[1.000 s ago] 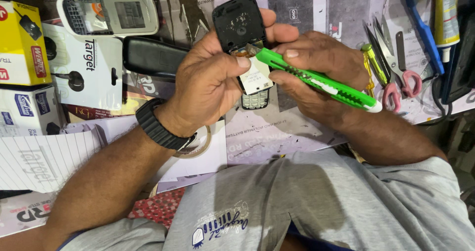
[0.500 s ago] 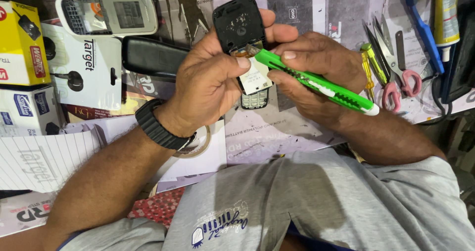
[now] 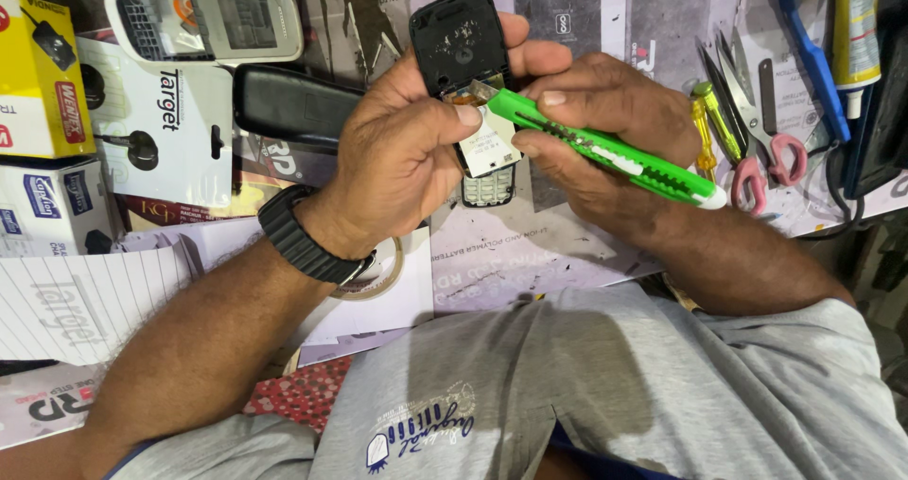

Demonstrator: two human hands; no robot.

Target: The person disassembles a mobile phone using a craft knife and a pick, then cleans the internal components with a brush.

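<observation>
A grey handset (image 3: 203, 21) lies far left, beside a black case (image 3: 288, 106). At centre, an opened phone (image 3: 463, 50) is pinched by the left hand (image 3: 397, 158). A green cutter (image 3: 605, 149) is gripped in the right hand (image 3: 605, 144), tip against the phone; scissors (image 3: 757, 130) lie right.

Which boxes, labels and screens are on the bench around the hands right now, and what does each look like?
Yellow box: far left edge, rectangular, red label patch.
White earphone box: right of the yellow one, black earphones pictured.
White box: below the yellow one, blue label patches.
Grey keypad phone: top left, lying flat, small grey screen.
White label: rectangular, on the opened phone held in the left hand.
</observation>
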